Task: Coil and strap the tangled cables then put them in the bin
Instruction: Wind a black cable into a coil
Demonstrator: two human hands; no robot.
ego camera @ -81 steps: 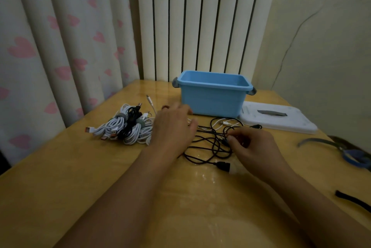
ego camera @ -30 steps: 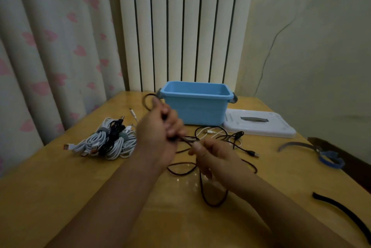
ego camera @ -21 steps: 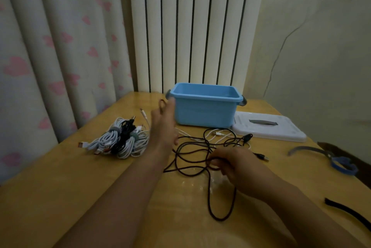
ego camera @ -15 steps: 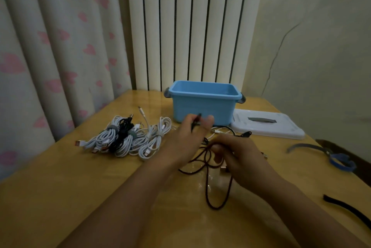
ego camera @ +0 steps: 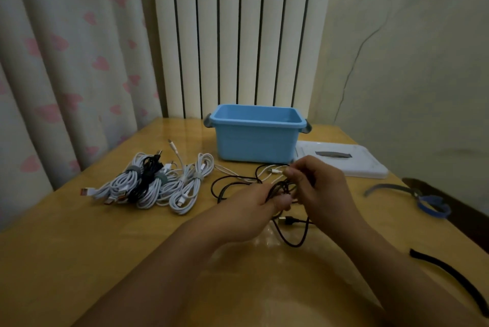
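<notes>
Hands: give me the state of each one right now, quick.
Left hand: closed on the black cable.
Right hand: closed on the same black cable.

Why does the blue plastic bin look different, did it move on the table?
No. The blue plastic bin still sits beside the white lid; only the camera shifted.

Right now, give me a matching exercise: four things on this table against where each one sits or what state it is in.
Things:
1. blue bin
2. black cable
3. bundled white cables
4. white lid

States:
A. held in both hands
B. strapped, lying at the table's left
C. open, at the back of the table
D. flat, right of the bin

Pairs: 1-C, 2-A, 3-B, 4-D
</notes>
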